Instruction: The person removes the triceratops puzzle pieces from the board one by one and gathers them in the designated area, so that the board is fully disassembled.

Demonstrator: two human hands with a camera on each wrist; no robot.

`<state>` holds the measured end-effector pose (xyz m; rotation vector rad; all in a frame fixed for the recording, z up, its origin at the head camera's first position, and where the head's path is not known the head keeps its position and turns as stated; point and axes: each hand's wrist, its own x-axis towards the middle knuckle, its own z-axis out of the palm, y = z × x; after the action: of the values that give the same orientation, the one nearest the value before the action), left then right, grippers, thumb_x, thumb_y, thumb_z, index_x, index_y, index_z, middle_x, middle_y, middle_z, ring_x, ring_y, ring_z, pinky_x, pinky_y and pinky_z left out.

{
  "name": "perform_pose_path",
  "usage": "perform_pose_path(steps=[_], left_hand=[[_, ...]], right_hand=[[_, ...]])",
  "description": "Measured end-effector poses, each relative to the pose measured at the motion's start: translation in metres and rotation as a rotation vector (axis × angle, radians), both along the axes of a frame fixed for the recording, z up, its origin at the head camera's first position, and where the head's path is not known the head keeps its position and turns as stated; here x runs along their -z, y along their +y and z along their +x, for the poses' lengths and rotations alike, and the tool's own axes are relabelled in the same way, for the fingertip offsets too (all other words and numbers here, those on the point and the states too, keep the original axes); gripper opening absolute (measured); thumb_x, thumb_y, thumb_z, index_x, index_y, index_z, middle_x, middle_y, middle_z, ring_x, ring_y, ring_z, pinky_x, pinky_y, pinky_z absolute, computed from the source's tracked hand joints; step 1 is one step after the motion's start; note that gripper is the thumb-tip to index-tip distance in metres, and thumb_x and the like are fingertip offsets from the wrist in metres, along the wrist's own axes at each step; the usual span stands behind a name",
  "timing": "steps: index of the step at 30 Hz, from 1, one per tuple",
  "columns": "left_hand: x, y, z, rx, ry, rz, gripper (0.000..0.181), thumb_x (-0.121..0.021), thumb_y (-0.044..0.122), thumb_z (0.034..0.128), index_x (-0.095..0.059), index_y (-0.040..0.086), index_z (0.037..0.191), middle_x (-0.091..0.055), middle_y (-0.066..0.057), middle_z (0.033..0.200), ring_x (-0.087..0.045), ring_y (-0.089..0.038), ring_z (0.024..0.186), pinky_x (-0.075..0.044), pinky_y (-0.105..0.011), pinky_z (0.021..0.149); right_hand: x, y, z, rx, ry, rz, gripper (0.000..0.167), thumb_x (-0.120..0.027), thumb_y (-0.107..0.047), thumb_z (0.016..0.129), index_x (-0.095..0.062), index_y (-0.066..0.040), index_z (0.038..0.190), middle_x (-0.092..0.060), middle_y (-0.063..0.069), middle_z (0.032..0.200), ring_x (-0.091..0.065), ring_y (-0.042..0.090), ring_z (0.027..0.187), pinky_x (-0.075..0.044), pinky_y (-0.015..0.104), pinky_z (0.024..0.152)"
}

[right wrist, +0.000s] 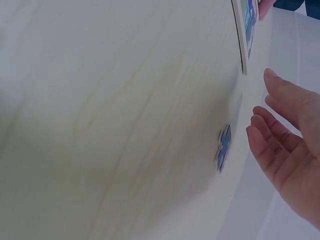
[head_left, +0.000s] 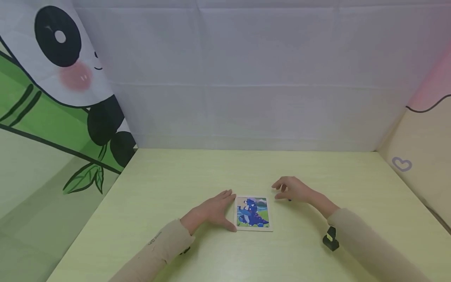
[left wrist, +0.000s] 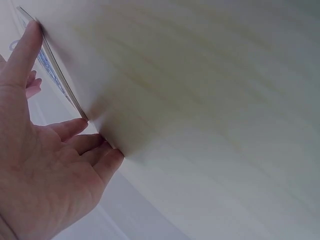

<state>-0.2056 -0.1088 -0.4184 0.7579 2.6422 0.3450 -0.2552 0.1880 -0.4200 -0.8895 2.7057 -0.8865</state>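
A square puzzle board with a light frame and a blue dinosaur picture lies flat on the table. My left hand is at its left edge, thumb near the lower corner and fingers near the upper one; in the left wrist view the thumb and a fingertip of the left hand touch the board's edge. My right hand hovers right of the board, fingers loosely bent and holding nothing. Below it on the table lies a blue puzzle piece, beside the right hand and mostly hidden in the head view.
The pale wooden table meets a whitish cloth backdrop at its far edge. A panel with a cartoon panda stands at the left, and one with a small heart at the right. Black devices sit at both wrists.
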Motion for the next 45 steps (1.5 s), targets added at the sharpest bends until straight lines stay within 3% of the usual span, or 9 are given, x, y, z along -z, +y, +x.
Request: perform_pose_path(steps=[11, 16, 25, 37, 45], left_hand=[[0.006, 0.0, -0.003, -0.012, 0.008, -0.024, 0.104, -0.072, 0.058, 0.0647, -0.024, 0.01, 0.144, -0.016, -0.01, 0.151, -0.013, -0.025, 0.138, -0.022, -0.041, 0.11], [0.005, -0.001, -0.003, -0.017, 0.002, -0.009, 0.104, -0.072, 0.057, 0.0646, -0.025, 0.009, 0.144, -0.017, -0.01, 0.15, -0.013, -0.025, 0.138, -0.021, -0.043, 0.11], [0.004, 0.0, -0.002, -0.023, -0.001, -0.007, 0.103, -0.073, 0.056, 0.065, -0.025, 0.01, 0.144, -0.016, -0.01, 0.151, -0.012, -0.025, 0.138, -0.022, -0.042, 0.11], [0.004, 0.0, -0.002, -0.017, 0.008, -0.008, 0.104, -0.073, 0.057, 0.0645, -0.025, 0.009, 0.144, -0.017, -0.011, 0.15, -0.013, -0.026, 0.138, -0.021, -0.042, 0.11], [0.005, 0.0, -0.002, -0.017, 0.01, -0.014, 0.104, -0.073, 0.057, 0.0647, -0.025, 0.009, 0.144, -0.016, -0.011, 0.15, -0.013, -0.025, 0.138, -0.022, -0.042, 0.109]], right_hand=[[0.005, -0.05, 0.01, -0.019, -0.096, 0.009, 0.029, -0.071, -0.012, 0.078, -0.064, -0.003, 0.105, -0.063, 0.002, 0.094, -0.052, 0.013, 0.08, -0.048, 0.023, 0.069], [0.01, -0.061, 0.012, -0.02, -0.089, 0.02, 0.024, -0.069, -0.013, 0.08, -0.066, -0.007, 0.103, -0.061, -0.002, 0.091, -0.051, 0.011, 0.078, -0.047, 0.022, 0.069], [0.01, -0.065, 0.012, -0.061, -0.034, 0.05, 0.021, -0.07, -0.013, 0.078, -0.068, -0.005, 0.098, -0.058, -0.001, 0.087, -0.05, 0.01, 0.074, -0.046, 0.02, 0.064], [0.01, -0.068, 0.012, 0.003, -0.058, 0.065, 0.02, -0.072, -0.012, 0.077, -0.068, -0.009, 0.096, -0.058, -0.003, 0.084, -0.051, 0.01, 0.074, -0.047, 0.022, 0.066], [0.012, -0.067, 0.011, -0.013, -0.046, 0.054, 0.02, -0.072, -0.013, 0.077, -0.068, -0.008, 0.096, -0.058, -0.003, 0.084, -0.05, 0.01, 0.074, -0.046, 0.021, 0.065]])
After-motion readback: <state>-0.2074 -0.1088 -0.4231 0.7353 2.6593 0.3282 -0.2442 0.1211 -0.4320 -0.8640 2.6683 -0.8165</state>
